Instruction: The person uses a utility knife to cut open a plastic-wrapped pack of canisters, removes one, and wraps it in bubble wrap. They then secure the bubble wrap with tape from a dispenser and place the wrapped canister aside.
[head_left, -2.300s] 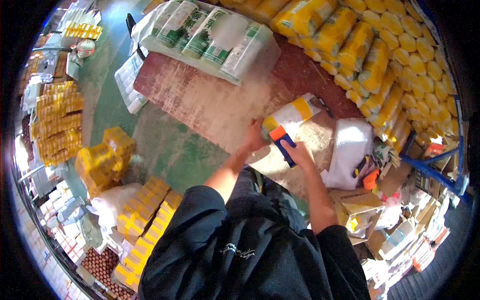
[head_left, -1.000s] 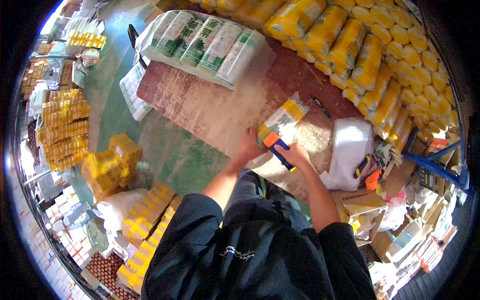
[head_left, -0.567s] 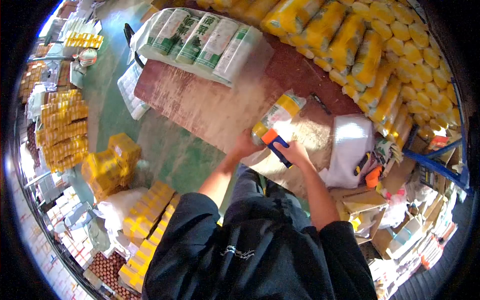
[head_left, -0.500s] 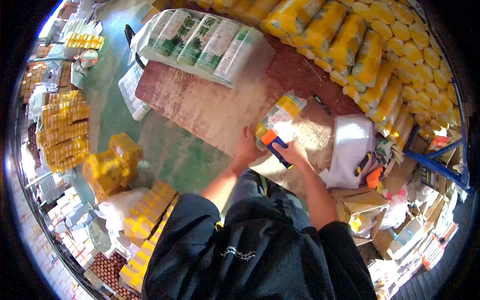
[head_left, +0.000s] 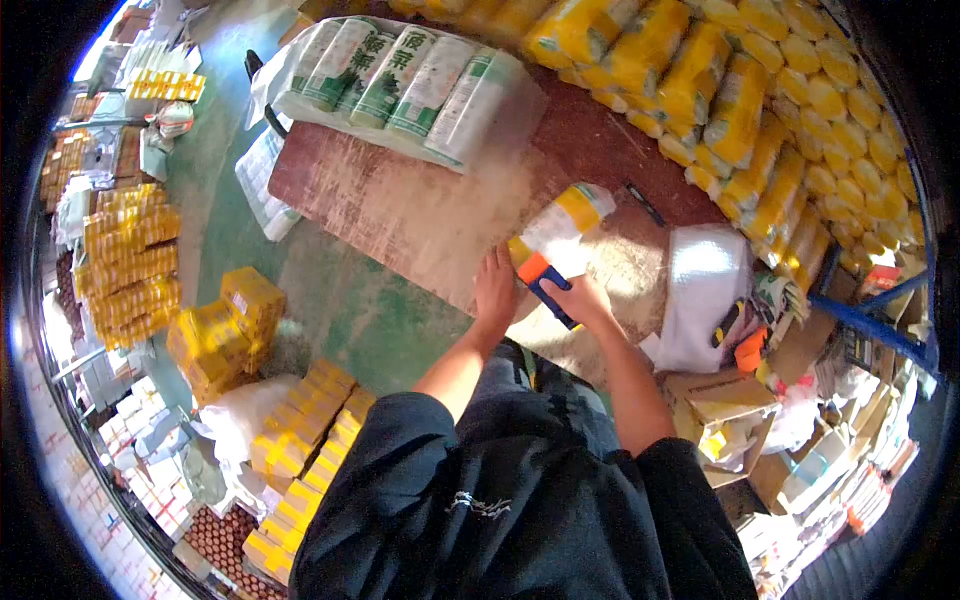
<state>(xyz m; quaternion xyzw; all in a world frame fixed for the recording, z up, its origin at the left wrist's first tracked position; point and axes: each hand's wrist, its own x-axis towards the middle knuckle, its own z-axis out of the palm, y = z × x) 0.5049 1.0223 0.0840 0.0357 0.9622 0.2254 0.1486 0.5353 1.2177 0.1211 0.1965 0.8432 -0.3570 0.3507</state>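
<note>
A clear-wrapped package with yellow and white parts point(head_left: 562, 222) lies slantwise on the worn wooden table point(head_left: 400, 210). My left hand point(head_left: 494, 287) rests at its near left end, with the fingers close together against it. My right hand point(head_left: 584, 299) is closed round a dark blue and orange handheld tool point(head_left: 544, 288), whose orange end touches or nearly touches the near end of the package. Whether my left hand grips the package or only presses on it is hard to see.
Wrapped green and white rolls point(head_left: 400, 85) lie at the table's far side. Yellow packages point(head_left: 690, 80) are piled at the back right. White bubble wrap point(head_left: 705, 295), a dark pen-like object point(head_left: 645, 205) and an open carton point(head_left: 720, 405) are at the right.
My left hand has shifted slightly and its fingers now lie higher beside the package's near end. The package has turned or slid a little; the tool has moved slightly left.
</note>
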